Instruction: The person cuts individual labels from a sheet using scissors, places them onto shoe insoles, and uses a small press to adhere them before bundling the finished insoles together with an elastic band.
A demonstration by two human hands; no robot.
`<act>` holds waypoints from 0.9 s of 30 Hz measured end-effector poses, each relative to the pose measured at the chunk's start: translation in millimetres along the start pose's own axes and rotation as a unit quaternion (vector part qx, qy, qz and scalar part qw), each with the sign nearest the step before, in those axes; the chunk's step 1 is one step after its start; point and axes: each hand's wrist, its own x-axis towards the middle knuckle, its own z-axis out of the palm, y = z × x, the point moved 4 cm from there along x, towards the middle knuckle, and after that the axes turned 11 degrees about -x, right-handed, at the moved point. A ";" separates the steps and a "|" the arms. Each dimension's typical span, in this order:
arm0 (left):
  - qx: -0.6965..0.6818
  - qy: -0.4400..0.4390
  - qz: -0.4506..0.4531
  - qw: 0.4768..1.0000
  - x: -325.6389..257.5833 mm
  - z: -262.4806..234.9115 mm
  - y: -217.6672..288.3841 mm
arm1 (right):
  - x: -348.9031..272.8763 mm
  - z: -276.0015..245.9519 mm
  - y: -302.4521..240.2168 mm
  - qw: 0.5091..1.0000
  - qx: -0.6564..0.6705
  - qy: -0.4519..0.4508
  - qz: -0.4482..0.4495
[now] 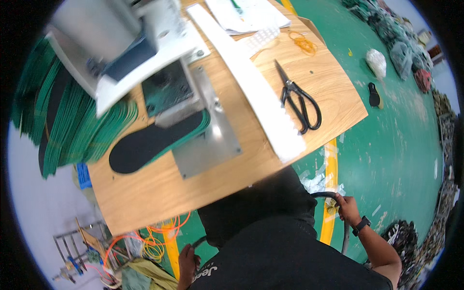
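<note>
Low at the right, my right hand (348, 210) is closed round a dark, curved chair arm (346, 237) beside my body. My left hand (187, 261), near the bottom edge, is closed at the matching chair arm (199, 241) on the other side; my body partly hides it. Both hands are off the wooden table (261, 174). On it, a small stack of black-topped green insoles (150, 145) lies partly over a metal plate (208, 145), its upper end by the block of a white and grey machine (121, 63). Black-handled scissors (300, 104) rest to the right.
A long white strip (246, 87) crosses the table beside papers (251, 17) and yellow bands (303, 43). Many green insoles (82, 125) are piled left of the machine. Orange hoses (150, 237) lie at lower left. Bags (401, 58) and heaps line the green floor's right side.
</note>
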 end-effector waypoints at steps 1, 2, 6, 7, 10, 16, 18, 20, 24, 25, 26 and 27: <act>0.052 0.007 0.021 0.998 -0.9 -2.5 -2.8 | -3.5 4.6 5.3 1.000 0.001 0.017 -0.007; 0.081 0.016 0.017 0.996 8.9 -7.5 -1.3 | -7.3 10.2 12.0 0.999 0.001 0.033 -0.012; 0.000 0.056 -0.100 0.993 24.5 -20.6 23.7 | 13.2 -5.1 2.8 0.995 -0.038 0.044 -0.077; -0.010 0.062 -0.117 0.991 25.2 -25.9 33.0 | 24.1 -0.5 6.6 0.993 -0.050 0.038 -0.095; -0.020 0.067 -0.130 0.989 23.4 -34.1 46.7 | 42.5 5.3 4.7 0.987 -0.069 0.011 -0.142; 0.009 0.051 -0.109 0.993 27.8 -40.3 32.0 | 14.9 14.9 -52.2 0.997 -0.058 -0.032 -0.037; 0.050 0.051 -0.086 0.994 34.7 -43.1 36.9 | 20.4 11.6 -59.6 0.972 -0.013 0.156 -0.177; 0.319 0.087 0.042 0.943 10.4 -35.3 80.4 | 7.6 -8.8 -82.9 0.898 0.007 0.306 -0.317; 0.344 -0.070 0.293 0.889 -44.4 -17.8 171.1 | -54.7 -59.7 -223.2 0.731 -0.022 0.406 -0.547; 0.321 -0.095 0.306 0.891 -58.2 0.6 205.2 | -52.9 -63.0 -266.6 0.763 -0.004 0.348 -0.544; 0.318 -0.101 0.370 0.867 -59.6 12.2 226.7 | -47.9 -63.5 -308.1 0.768 0.049 0.334 -0.545; 0.316 -0.115 0.437 0.834 -57.8 25.1 250.7 | -28.7 -71.2 -345.9 0.723 0.064 0.354 -0.589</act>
